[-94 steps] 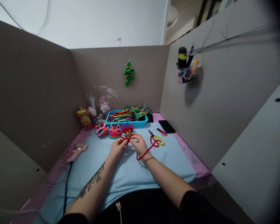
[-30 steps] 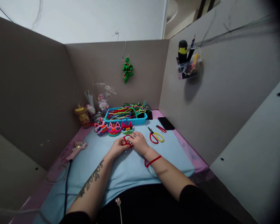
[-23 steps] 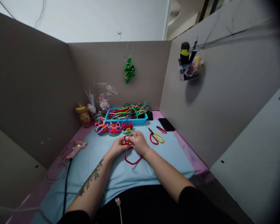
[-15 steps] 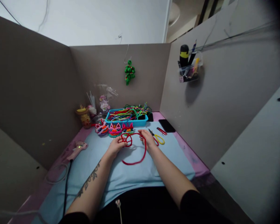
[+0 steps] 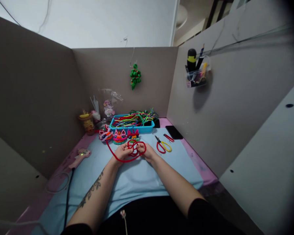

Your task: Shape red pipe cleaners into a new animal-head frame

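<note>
Between my hands is a red pipe cleaner point(image 5: 123, 161) bent into a small ring with loops inside it. My left hand point(image 5: 122, 152) pinches the ring's left side. My right hand point(image 5: 147, 153) is closed at the right of the ring, its fingertips on the pipe cleaner, partly hidden by a loop. A long free end sweeps under the ring and up to the left, over my left wrist. Just beyond my hands stand three fuzzy animal faces with ears: one at the left point(image 5: 106, 134), one in the middle point(image 5: 120, 137) and one at the right point(image 5: 133, 134).
A blue basket point(image 5: 143, 129) of coloured pipe cleaners sits behind the faces. To the right lie red-and-yellow-handled pliers or scissors point(image 5: 164, 147), a red tool point(image 5: 169, 138) and a black phone point(image 5: 174, 132). A pink glue gun point(image 5: 80, 157) with a black cord rests at the left.
My right hand has moved left, close to my left hand. The pipe cleaner's free end has swung from below on the right to the left, and another loop now lies by the ring.
</note>
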### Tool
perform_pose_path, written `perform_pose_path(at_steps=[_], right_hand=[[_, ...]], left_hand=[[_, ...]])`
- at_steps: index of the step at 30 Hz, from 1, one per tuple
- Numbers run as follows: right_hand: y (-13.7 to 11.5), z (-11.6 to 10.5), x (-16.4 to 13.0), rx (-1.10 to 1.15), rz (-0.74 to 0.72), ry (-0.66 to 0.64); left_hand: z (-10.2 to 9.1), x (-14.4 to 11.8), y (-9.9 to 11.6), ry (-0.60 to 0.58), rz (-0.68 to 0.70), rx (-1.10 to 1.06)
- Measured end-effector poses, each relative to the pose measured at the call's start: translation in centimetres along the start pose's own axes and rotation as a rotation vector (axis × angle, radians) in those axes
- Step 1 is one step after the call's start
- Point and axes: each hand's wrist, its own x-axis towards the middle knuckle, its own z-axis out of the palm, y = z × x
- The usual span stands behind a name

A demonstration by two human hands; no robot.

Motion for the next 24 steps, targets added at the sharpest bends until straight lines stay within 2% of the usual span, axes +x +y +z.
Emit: perform_pose_path(at_steps=[2, 4, 7, 10, 15, 18, 21, 24], right_hand=[[0.1, 0.0, 0.0, 0.068, 0.04, 0.027], [0.1, -0.1, 0.2, 0.14, 0.09, 0.077], [0.0, -0.5, 0.6, 0.241, 0.129, 0.17], [-0.1, -0.9, 0.7, 0.287, 0.074, 0.195], [0.3, -0.6, 0.6, 0.2, -0.012, 0.139], [0.4, -0.2, 0.4, 0.167, 0.011, 0.128], [0.3, 0.0, 0.1, 0.147, 0.059, 0.065], [0.1, -0.1, 0.0, 0.079, 0.011, 0.041]], left_hand=[[-0.3, -0.1, 0.2, -0.019, -0.02, -0.009], [-0.7, 0.0, 0.4, 0.022, -0.023, -0.001], [-1.2, 0.3, 0.4, 0.198, 0.047, -0.015], [-1.3, 0.6, 0.1, 0.335, 0.123, -0.003], [-0.6, 0.8, -0.7, 0.268, 0.123, 0.124], [-0.5, 0.8, -0.9, 0.237, 0.112, 0.08], [-0.8, 0.7, -0.6, 0.222, 0.087, -0.003], [-1.2, 0.6, -0.2, 0.205, 0.059, -0.115]])
